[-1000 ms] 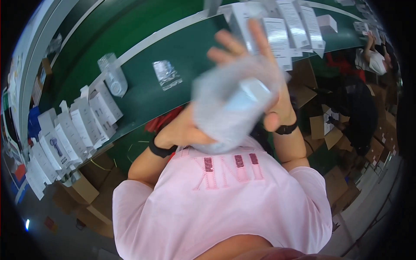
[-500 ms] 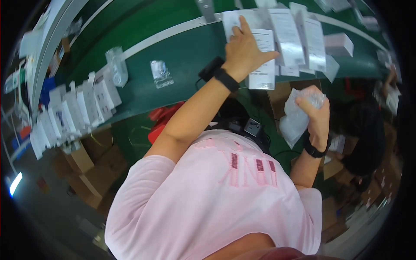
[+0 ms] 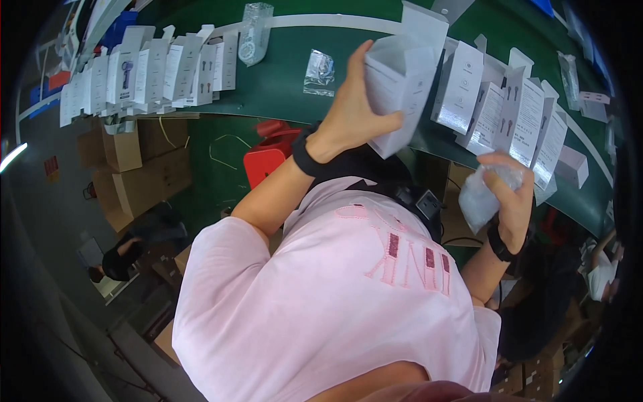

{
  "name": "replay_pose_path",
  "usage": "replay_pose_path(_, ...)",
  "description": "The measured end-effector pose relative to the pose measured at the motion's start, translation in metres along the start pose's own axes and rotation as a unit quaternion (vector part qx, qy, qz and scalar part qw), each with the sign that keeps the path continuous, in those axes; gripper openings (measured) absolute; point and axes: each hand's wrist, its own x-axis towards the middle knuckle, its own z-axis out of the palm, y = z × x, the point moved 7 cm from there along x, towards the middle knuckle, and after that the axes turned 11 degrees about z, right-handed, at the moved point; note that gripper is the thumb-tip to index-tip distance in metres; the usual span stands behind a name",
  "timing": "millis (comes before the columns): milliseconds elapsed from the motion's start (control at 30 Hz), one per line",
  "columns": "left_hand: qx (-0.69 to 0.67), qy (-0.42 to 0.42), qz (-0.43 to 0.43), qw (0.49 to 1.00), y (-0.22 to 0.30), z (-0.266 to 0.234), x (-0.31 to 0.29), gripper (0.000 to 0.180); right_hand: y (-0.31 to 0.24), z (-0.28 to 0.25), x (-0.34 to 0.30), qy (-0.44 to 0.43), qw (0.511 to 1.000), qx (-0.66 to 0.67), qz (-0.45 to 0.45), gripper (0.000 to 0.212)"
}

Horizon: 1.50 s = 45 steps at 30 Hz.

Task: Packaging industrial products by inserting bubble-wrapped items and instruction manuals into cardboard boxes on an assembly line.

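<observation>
Across the surface [image 3: 281,87] before you, a row of boxes [image 3: 152,74] stands left, then a bag [image 3: 254,37], then a sachet [image 3: 319,71], with a second row [image 3: 459,89] right. Your left hand [image 3: 351,117] holds a box [image 3: 408,100] between the sachet and that row; your right hand [image 3: 514,191] holds a bundle [image 3: 477,201] on its near side.

Bench [image 3: 278,84] open around sachet [image 3: 319,70]; held box [image 3: 407,97], cartons [image 3: 523,124] block right.

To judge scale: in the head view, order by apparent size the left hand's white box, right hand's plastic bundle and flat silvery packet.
1. Held white box
2. Plastic bundle
3. Flat silvery packet
</observation>
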Motion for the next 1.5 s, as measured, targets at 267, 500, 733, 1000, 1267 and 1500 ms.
replay_pose_path(267,0.070,0.003,0.381,0.922,0.037,-0.034,-0.014,0.106,-0.050,0.037,0.014,0.025,0.995,0.017,-0.099,0.014)
replay_pose_path(500,-0.009,0.000,0.362,0.932,0.032,-0.047,-0.014,0.100,-0.070,0.061,0.005,0.049,0.988,-0.024,-0.143,0.045)
replay_pose_path(733,-0.054,-0.018,0.306,0.950,0.021,-0.050,-0.016,0.102,-0.092,0.092,0.003,0.069,0.955,-0.115,-0.266,0.061)
replay_pose_path(1000,-0.004,-0.073,0.266,0.961,0.010,-0.045,-0.016,0.100,-0.100,0.105,0.007,-0.021,0.940,-0.219,-0.261,0.059)
replay_pose_path(1267,-0.120,-0.223,-0.009,0.967,-0.036,-0.035,-0.021,0.097,-0.053,0.129,0.050,-0.102,0.936,-0.292,-0.167,0.061)
replay_pose_path(1500,-0.381,-0.222,-0.304,0.845,-0.108,0.006,-0.012,0.061,-0.023,0.124,0.085,-0.062,0.983,-0.148,-0.090,0.043)
